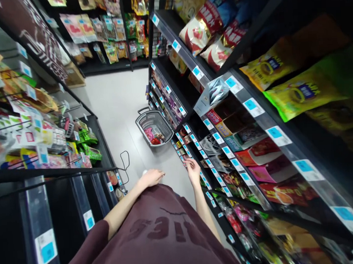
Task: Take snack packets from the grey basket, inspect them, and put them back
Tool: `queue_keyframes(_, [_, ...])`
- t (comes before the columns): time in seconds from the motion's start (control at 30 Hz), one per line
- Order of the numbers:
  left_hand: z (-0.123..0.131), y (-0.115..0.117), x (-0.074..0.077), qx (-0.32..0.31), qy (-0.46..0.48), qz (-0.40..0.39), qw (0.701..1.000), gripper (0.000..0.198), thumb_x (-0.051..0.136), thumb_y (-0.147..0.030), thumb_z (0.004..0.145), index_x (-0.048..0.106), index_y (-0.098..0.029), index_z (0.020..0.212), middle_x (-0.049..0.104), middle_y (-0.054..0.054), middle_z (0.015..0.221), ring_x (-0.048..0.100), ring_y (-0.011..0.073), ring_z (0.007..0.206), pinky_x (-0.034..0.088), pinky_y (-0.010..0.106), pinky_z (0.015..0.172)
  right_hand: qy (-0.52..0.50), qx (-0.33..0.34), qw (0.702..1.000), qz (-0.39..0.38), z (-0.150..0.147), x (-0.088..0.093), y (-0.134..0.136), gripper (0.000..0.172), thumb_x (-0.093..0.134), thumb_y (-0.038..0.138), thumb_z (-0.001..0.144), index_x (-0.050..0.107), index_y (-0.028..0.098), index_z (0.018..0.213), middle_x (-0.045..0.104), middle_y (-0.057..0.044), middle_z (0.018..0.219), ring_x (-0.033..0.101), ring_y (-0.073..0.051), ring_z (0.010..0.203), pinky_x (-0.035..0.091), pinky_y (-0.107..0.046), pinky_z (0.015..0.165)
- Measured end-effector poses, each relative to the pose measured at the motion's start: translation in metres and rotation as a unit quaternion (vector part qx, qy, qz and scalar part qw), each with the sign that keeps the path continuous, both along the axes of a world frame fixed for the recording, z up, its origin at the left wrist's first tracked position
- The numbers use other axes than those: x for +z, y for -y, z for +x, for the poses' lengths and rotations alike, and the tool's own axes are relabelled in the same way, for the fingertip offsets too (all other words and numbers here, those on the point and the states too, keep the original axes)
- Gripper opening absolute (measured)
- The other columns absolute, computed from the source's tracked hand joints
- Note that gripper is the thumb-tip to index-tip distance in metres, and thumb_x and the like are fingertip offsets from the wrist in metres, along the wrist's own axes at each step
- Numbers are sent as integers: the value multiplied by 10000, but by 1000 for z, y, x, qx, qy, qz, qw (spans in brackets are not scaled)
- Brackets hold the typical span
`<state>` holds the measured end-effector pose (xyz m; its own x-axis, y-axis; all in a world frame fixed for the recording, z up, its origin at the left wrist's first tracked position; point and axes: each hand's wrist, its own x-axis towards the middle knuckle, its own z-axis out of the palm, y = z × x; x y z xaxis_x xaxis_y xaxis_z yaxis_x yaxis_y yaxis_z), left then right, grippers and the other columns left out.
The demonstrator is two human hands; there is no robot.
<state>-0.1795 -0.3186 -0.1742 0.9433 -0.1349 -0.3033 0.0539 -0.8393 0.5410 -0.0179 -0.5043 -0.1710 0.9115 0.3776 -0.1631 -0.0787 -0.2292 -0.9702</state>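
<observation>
My left hand (151, 178) rests near the front of my dark maroon shirt (158, 227), its fingers curled together; a small white bit shows beside it, and what it holds, if anything, I cannot make out. Raised beside the right-hand shelves is my right hand (192, 169), its fingertips pinched together near a tiny thing too small to name. Beyond both hands, a grey basket (168, 129) stands on the floor with pink and red packets (155, 141) inside. Neither hand touches the basket.
Black shelves (283, 136) with snack bags, boxes and price tags rise close on the right. More packets hang on the left rack (89, 152). A thin black cable (125, 166) loops near the left shelf. The pale floor (112, 100) runs toward a back rack (105, 66).
</observation>
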Motion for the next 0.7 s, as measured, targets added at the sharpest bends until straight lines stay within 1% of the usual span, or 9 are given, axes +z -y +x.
queue_keyframes(0.1, [-9, -37, -5, 33, -12, 2, 999, 310, 319, -259, 978, 595, -201, 1105, 675, 111, 1038, 651, 228, 922, 467, 317, 809, -63, 32, 998, 1, -30, -13, -38, 282, 639, 388, 773, 605, 154, 926, 705, -86, 821, 668, -184, 700, 519, -299, 682])
queue_keyframes(0.2, [-24, -66, -13, 65, -28, 3, 997, 329, 293, -279, 993, 579, -199, 1135, 671, 112, 1064, 649, 226, 941, 463, 312, 813, -145, 52, 988, -4, -62, -29, -62, 280, 658, 401, 747, 615, 161, 887, 710, -77, 786, 665, -177, 660, 504, -270, 611])
queue_keyframes(0.27, [-34, -79, -20, 82, -44, 3, 996, 333, 291, -271, 994, 572, -196, 1157, 669, 114, 1092, 651, 220, 950, 462, 305, 820, -179, 81, 980, -7, -70, -34, -74, 286, 668, 409, 737, 626, 164, 878, 717, -75, 791, 668, -174, 657, 500, -262, 598])
queue_keyframes(0.3, [-37, -84, -24, 89, -52, 3, 995, 334, 292, -264, 994, 572, -194, 1162, 672, 114, 1093, 655, 218, 947, 462, 301, 820, -187, 91, 978, -6, -68, -36, -80, 290, 676, 410, 731, 632, 163, 876, 719, -75, 795, 669, -173, 661, 499, -258, 596])
queue_keyframes(0.33, [-40, -89, -27, 93, -61, 3, 994, 334, 294, -258, 992, 575, -192, 1160, 676, 113, 1086, 659, 216, 939, 464, 299, 818, -189, 91, 978, -5, -61, -36, -85, 296, 684, 409, 723, 636, 158, 872, 720, -76, 797, 668, -171, 661, 496, -254, 594])
queue_keyframes(0.4, [-41, -94, -32, 95, -75, 0, 993, 324, 308, -249, 987, 585, -184, 1142, 685, 112, 1064, 664, 219, 927, 468, 302, 814, -187, 64, 980, -2, -40, -37, -96, 308, 690, 405, 714, 634, 148, 874, 719, -80, 796, 662, -164, 654, 492, -247, 591])
queue_keyframes(0.5, [-29, -100, -36, 88, -87, -13, 992, 304, 329, -244, 979, 594, -189, 1118, 686, 103, 1066, 661, 217, 940, 470, 305, 834, -187, 16, 982, -8, 3, -40, -112, 316, 668, 391, 727, 619, 143, 916, 718, -91, 822, 660, -161, 662, 497, -251, 603])
queue_keyframes(0.6, [-1, -106, -37, 86, -94, -25, 991, 285, 343, -248, 975, 602, -206, 1086, 687, 91, 1028, 655, 204, 937, 470, 298, 841, -185, 3, 982, -17, 40, -50, -131, 307, 642, 377, 735, 610, 148, 938, 717, -97, 838, 662, -167, 673, 507, -256, 604])
queue_keyframes(0.7, [39, -117, -36, 100, -100, -33, 989, 261, 363, -251, 966, 609, -203, 1038, 685, 88, 969, 653, 203, 919, 474, 299, 832, -178, 49, 982, -47, 69, -64, -153, 310, 596, 398, 755, 607, 152, 944, 718, -97, 849, 665, -166, 675, 509, -250, 590])
